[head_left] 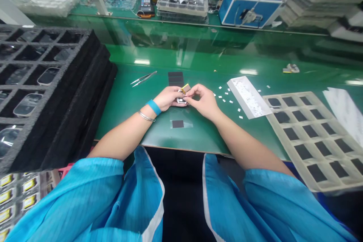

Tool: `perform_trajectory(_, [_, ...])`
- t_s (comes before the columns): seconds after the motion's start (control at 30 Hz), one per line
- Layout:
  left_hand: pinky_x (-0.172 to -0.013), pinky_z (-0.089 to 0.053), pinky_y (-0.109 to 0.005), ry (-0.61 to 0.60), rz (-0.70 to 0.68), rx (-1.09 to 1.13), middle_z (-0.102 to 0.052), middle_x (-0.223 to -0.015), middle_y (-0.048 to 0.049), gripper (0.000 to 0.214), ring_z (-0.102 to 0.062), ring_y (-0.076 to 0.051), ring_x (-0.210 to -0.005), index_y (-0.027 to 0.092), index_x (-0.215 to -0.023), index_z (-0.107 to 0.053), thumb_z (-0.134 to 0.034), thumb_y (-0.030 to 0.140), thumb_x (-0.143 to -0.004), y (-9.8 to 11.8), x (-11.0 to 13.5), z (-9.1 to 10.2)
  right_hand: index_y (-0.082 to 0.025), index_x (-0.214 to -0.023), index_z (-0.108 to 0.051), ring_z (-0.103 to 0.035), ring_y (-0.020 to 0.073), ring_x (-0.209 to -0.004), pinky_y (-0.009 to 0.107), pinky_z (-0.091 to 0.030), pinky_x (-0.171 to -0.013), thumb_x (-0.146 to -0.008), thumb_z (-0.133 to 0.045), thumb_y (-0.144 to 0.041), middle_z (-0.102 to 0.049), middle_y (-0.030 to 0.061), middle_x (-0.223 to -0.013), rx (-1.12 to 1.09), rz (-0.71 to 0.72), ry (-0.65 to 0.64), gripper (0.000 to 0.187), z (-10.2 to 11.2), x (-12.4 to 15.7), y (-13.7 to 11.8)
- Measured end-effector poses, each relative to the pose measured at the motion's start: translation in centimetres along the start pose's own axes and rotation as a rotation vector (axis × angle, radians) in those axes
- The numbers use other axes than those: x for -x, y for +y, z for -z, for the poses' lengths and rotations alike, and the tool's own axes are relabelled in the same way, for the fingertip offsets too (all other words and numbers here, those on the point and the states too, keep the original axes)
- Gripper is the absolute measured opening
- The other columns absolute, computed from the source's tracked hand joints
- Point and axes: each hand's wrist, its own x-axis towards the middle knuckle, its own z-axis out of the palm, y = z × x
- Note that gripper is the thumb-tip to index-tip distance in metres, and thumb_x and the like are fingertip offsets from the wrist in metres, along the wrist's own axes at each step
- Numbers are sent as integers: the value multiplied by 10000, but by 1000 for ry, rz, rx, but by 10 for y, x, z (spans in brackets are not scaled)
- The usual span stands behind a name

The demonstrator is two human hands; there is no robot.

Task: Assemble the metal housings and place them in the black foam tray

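Observation:
Both my hands meet over the green mat [136,102], close to the middle of the table. My left hand [168,98] curls its fingers around a small shiny device [181,101]. My right hand [202,99] pinches at the same device from the right, by a small yellow-tan part [186,88] sticking up between the fingertips. Just in front of the hands a black square pad in a clear film [178,123] lies flat. Behind them lies a strip of black pads [175,78].
Tweezers [143,78] lie back left of my hands. A stack of black foam trays [51,94] holding glassy parts fills the left. On the right are a beige tray of black pads [314,136], a white tray [247,96] and scattered white bits [227,96]. A blue box [249,7] stands behind.

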Motion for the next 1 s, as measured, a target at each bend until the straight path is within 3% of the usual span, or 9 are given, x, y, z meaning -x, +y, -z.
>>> perform_trajectory(0.13, [-725,-613,-309,9,7,17,-636,-663,-16,95,-628,-96,-601,109,-777,-607,-584,25,-739,1,2,2,-211,-785,-569,-612,212,-854,403,-486,-857,-783,-671,-218,-663,33,-835,316,95,13,102,-1,4,-6])
perform_trajectory(0.2, [-722,-611,-302,18,16,14,-650,-682,-18,121,-638,-97,-608,111,-800,-612,-579,19,-729,2,3,2,-209,-866,-603,-587,257,-990,449,-465,-915,-748,-725,-244,-658,71,-967,390,108,75,173,1,3,-5])
perform_trajectory(0.3, [-682,-599,-283,-2,29,6,-684,-723,-45,159,-683,-136,-635,111,-850,-623,-587,23,-722,0,5,0,-194,-1052,-612,-592,247,-1000,428,-496,-884,-703,-783,-362,-631,100,-1106,230,-16,118,423,5,-2,4])
perform_trajectory(0.43, [-687,-595,-311,-59,32,15,-727,-819,-100,181,-713,-186,-661,107,-893,-647,-614,44,-727,-1,4,-2,-186,-911,-649,-646,198,-860,366,-526,-819,-796,-679,-472,-695,57,-939,-95,-158,47,310,8,-7,12])
perform_trajectory(0.53, [-720,-594,-310,-99,43,71,-731,-855,-104,203,-721,-188,-694,107,-924,-667,-602,42,-744,1,5,0,-192,-815,-651,-653,196,-831,358,-522,-813,-804,-667,-423,-708,36,-875,-44,-97,107,232,8,-6,6])
perform_trajectory(0.67, [-845,-574,-302,-196,48,112,-720,-878,-66,320,-727,-172,-798,120,-981,-674,-614,-20,-700,3,7,1,-206,-823,-666,-649,203,-856,366,-504,-852,-836,-632,-324,-716,30,-875,157,13,179,124,9,-2,-6])
perform_trajectory(0.87, [-765,-583,-297,-82,-10,56,-677,-711,-43,156,-705,-156,-671,104,-847,-657,-626,8,-728,-5,6,-6,-234,-836,-677,-656,206,-848,464,-402,-1026,-885,-617,-312,-728,5,-851,376,124,171,110,4,2,-7])
perform_trajectory(1.0, [-780,-587,-301,-68,34,164,-700,-751,-61,216,-698,-150,-685,101,-890,-680,-558,5,-740,-3,6,-6,-251,-845,-693,-646,197,-819,543,-256,-1151,-918,-570,-298,-731,-4,-860,435,205,142,151,3,4,-6])
